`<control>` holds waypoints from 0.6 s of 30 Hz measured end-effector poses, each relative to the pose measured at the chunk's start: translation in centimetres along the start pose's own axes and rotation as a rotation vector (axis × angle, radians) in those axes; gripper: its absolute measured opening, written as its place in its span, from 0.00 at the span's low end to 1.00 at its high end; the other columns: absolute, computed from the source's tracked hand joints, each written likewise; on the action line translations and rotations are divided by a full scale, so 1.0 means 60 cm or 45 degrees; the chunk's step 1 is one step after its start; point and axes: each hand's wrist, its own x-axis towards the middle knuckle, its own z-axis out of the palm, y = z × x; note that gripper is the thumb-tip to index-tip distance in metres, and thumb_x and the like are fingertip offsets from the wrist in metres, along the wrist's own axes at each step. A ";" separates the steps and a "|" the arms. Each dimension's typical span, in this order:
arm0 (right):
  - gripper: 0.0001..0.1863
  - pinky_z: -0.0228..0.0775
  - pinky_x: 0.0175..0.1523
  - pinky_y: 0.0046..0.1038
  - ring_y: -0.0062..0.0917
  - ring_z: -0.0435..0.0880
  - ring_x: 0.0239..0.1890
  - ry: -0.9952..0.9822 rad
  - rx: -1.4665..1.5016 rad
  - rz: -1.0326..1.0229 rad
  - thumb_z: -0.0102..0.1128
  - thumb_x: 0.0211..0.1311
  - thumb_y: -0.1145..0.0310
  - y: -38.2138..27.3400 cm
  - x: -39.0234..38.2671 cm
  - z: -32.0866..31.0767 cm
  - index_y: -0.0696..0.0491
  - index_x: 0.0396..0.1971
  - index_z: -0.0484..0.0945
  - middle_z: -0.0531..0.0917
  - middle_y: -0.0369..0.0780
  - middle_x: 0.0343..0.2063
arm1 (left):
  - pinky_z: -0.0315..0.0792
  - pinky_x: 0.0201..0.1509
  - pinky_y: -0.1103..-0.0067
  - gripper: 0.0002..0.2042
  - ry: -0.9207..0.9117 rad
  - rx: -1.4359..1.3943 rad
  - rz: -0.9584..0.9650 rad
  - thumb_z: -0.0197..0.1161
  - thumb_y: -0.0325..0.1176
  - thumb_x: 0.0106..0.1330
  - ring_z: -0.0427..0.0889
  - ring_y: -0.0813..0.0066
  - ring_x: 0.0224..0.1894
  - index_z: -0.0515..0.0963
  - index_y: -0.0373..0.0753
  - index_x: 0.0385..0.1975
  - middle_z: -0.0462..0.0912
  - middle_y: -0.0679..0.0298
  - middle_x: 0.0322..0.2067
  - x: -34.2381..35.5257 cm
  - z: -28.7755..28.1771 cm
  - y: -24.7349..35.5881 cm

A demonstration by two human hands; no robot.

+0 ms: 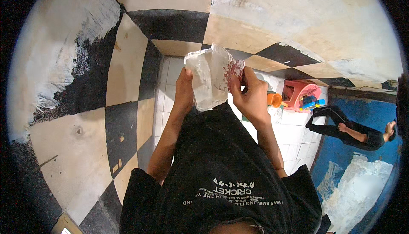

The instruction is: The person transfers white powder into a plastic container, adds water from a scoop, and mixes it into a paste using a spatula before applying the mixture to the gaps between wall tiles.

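A shallow, pale, translucent tub (198,73) smeared with white putty is held in front of my chest. My left hand (184,90) is closed on its left side, thumb over the rim. With my right hand (250,97) I pinch a flat putty knife (221,67), its broad blade coated in white and tilted over the tub. Reddish, white-flecked patches show on the knife beside my fingers. My fingers hide most of its grip, and I cannot tell whether the blade touches the tub.
Ahead and left is a wall of black and cream squares (121,59) with white putty patches. At right, a pink plastic stool (304,90), an orange cup (275,100) and a blue bottle (313,103) sit on white floor tiles (294,136). Another person (353,132) in black works near a blue wall (362,110).
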 end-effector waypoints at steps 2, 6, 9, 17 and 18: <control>0.08 0.72 0.26 0.39 0.47 0.82 0.23 -0.039 -0.013 0.009 0.58 0.60 0.72 -0.008 0.000 -0.007 0.59 0.30 0.70 0.79 0.52 0.20 | 0.75 0.54 0.70 0.39 0.017 0.019 0.097 0.44 0.66 0.67 0.77 0.63 0.52 0.62 0.33 0.60 0.74 0.52 0.52 0.004 -0.002 -0.014; 0.08 0.71 0.24 0.39 0.48 0.81 0.22 0.001 0.012 -0.031 0.59 0.59 0.73 -0.028 -0.001 -0.022 0.59 0.28 0.69 0.78 0.52 0.19 | 0.72 0.60 0.66 0.42 -0.044 -0.486 -0.044 0.41 0.70 0.64 0.73 0.60 0.59 0.57 0.39 0.66 0.69 0.52 0.58 0.004 0.016 -0.007; 0.08 0.69 0.23 0.39 0.47 0.81 0.21 0.033 0.035 -0.093 0.60 0.58 0.75 -0.038 -0.001 -0.031 0.59 0.27 0.69 0.77 0.51 0.18 | 0.70 0.62 0.64 0.43 -0.136 -0.797 -0.186 0.39 0.71 0.63 0.69 0.59 0.63 0.55 0.41 0.68 0.67 0.52 0.61 0.009 0.026 0.007; 0.08 0.68 0.23 0.36 0.43 0.79 0.18 0.055 -0.144 -0.183 0.59 0.59 0.74 -0.022 0.009 -0.023 0.59 0.27 0.69 0.77 0.49 0.16 | 0.69 0.64 0.65 0.39 -0.118 -0.765 -0.310 0.36 0.66 0.68 0.69 0.59 0.63 0.55 0.39 0.67 0.65 0.51 0.63 0.010 0.029 0.003; 0.07 0.68 0.23 0.33 0.40 0.80 0.17 0.055 -0.177 -0.170 0.60 0.59 0.74 -0.016 0.008 -0.019 0.60 0.28 0.70 0.78 0.49 0.17 | 0.69 0.64 0.66 0.38 -0.107 -0.763 -0.297 0.36 0.65 0.69 0.69 0.59 0.63 0.55 0.38 0.67 0.66 0.51 0.62 0.011 0.027 -0.004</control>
